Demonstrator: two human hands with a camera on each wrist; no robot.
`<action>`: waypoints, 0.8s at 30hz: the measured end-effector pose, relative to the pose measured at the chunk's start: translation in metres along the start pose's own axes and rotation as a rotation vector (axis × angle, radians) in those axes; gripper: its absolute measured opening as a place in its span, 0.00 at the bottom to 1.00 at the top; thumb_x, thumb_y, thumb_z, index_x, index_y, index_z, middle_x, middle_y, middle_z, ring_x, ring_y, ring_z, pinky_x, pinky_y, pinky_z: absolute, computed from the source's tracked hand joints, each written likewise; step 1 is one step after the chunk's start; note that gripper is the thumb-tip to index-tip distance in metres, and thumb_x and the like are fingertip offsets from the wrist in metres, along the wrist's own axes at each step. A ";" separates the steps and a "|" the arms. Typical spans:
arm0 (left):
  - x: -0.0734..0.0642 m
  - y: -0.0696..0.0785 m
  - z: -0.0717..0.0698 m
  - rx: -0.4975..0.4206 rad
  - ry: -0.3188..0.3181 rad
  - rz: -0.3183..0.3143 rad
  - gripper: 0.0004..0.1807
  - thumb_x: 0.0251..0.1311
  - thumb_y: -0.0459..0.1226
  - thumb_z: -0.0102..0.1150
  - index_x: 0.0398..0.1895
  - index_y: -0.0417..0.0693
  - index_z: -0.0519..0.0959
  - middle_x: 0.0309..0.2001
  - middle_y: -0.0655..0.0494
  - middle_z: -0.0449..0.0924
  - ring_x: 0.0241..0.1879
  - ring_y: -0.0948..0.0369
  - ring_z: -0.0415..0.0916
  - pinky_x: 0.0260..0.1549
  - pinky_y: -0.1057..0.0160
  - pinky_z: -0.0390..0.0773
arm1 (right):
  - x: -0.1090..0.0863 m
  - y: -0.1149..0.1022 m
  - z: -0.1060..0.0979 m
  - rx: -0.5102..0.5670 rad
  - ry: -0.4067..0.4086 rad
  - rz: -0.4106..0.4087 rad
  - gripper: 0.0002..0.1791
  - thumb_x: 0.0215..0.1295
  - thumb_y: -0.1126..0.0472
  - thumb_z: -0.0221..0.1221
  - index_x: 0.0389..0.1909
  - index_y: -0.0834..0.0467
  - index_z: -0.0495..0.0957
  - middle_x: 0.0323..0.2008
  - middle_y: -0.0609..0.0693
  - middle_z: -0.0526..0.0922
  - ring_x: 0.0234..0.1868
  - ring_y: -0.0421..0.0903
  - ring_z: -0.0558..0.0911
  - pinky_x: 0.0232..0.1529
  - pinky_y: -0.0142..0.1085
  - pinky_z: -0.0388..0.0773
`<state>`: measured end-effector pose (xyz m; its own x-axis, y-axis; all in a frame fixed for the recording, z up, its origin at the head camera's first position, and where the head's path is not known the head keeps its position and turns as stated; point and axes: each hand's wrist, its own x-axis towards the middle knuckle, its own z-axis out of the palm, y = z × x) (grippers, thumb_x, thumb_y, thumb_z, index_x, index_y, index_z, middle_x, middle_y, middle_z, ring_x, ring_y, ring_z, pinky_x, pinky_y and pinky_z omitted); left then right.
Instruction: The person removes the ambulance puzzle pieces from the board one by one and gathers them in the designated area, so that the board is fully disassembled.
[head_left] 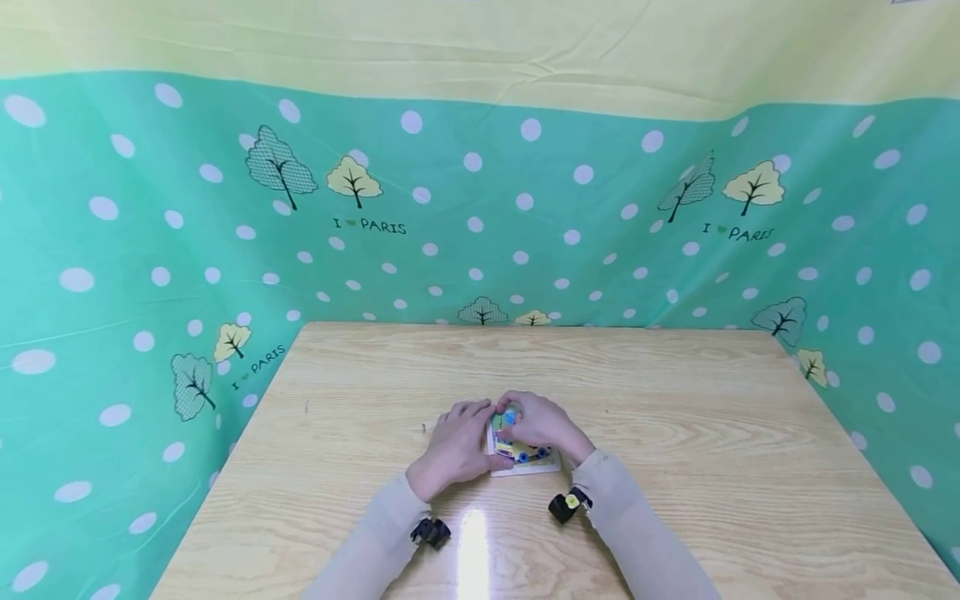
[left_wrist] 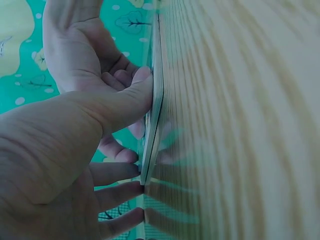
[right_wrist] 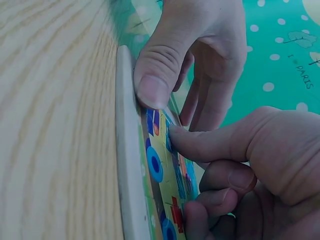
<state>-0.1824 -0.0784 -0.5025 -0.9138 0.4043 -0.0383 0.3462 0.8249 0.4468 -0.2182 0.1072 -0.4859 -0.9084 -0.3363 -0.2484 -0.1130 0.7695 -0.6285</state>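
Across the back and sides, we see a dotted green cloth [head_left: 495, 271] around the wooden table [head_left: 712, 400], its far and side edges well apart from the hands. Near its middle, the left hand [head_left: 456, 442], fingers mostly straight, presses its thumb on the flat, white-rimmed picture board [head_left: 528, 469]; the right hand [head_left: 542, 419] bends over it, thumb touching, though we cannot tell whether it pinches a piece. The left-wrist view alone gives us a dark line along the board's side; the right-wrist view shows most clearly the blue wheels [right_wrist: 155, 165], yellow patches and a red cross [right_wrist: 177, 214].
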 end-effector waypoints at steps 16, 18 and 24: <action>0.000 0.001 0.000 -0.035 0.006 -0.013 0.53 0.54 0.61 0.78 0.78 0.45 0.71 0.79 0.44 0.69 0.78 0.41 0.63 0.76 0.34 0.65 | -0.005 0.012 0.002 0.083 0.044 -0.050 0.24 0.64 0.52 0.74 0.60 0.49 0.84 0.19 0.44 0.73 0.19 0.41 0.68 0.22 0.31 0.64; 0.000 0.001 0.000 -0.039 0.004 -0.019 0.52 0.54 0.61 0.78 0.78 0.45 0.70 0.79 0.45 0.69 0.78 0.41 0.63 0.76 0.34 0.65 | -0.004 0.015 0.002 0.093 0.054 -0.069 0.22 0.64 0.53 0.75 0.59 0.50 0.85 0.19 0.43 0.74 0.19 0.40 0.69 0.22 0.30 0.63; 0.000 0.001 0.000 -0.056 0.009 -0.031 0.52 0.54 0.59 0.79 0.79 0.47 0.70 0.78 0.44 0.70 0.78 0.41 0.63 0.77 0.35 0.64 | -0.004 0.019 0.006 0.114 0.127 -0.098 0.22 0.61 0.53 0.77 0.55 0.49 0.87 0.30 0.44 0.80 0.31 0.43 0.76 0.34 0.35 0.73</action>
<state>-0.1817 -0.0778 -0.5021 -0.9258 0.3754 -0.0451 0.3057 0.8134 0.4950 -0.2144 0.1196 -0.5016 -0.9395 -0.3302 -0.0916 -0.1639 0.6676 -0.7262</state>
